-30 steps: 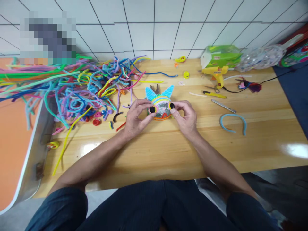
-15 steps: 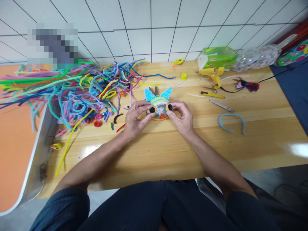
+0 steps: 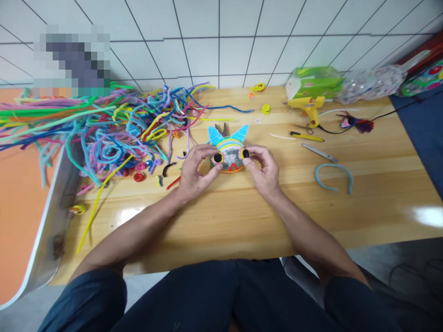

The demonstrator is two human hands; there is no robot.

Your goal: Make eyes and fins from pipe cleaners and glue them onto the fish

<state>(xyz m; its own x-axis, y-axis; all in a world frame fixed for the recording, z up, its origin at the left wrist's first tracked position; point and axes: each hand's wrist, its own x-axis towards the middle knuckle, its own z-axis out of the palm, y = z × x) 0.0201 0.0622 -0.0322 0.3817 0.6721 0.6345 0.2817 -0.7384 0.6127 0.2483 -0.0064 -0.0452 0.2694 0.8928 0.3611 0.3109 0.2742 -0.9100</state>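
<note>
Between my hands on the table is an animal face made of pipe cleaners (image 3: 231, 159), with blue pointed ears, a striped forehead, a shiny middle and a red-orange mouth. Its left eye (image 3: 218, 157) and right eye (image 3: 245, 154) are black discs with coloured rims. My left hand (image 3: 198, 171) grips the left side, thumb below the eye and index finger above it. On the opposite side, my right hand (image 3: 263, 169) curls around the right eye, thumb and forefinger at its edge. Brown prongs (image 3: 220, 129) stick up behind the ears.
Loose pipe cleaners (image 3: 114, 133) heap up at the left, beside an orange-topped surface (image 3: 24, 203). To the right lie a yellow glue gun (image 3: 309, 108), a yellow cutter (image 3: 307, 136), a silver pen-like tool (image 3: 320, 152) and a bent blue pipe cleaner (image 3: 323, 185). A tiled wall borders the back.
My left fingers have spread slightly off the left eye, so more of its rim shows. My right hand has hardly moved, and the face stays in place.
</note>
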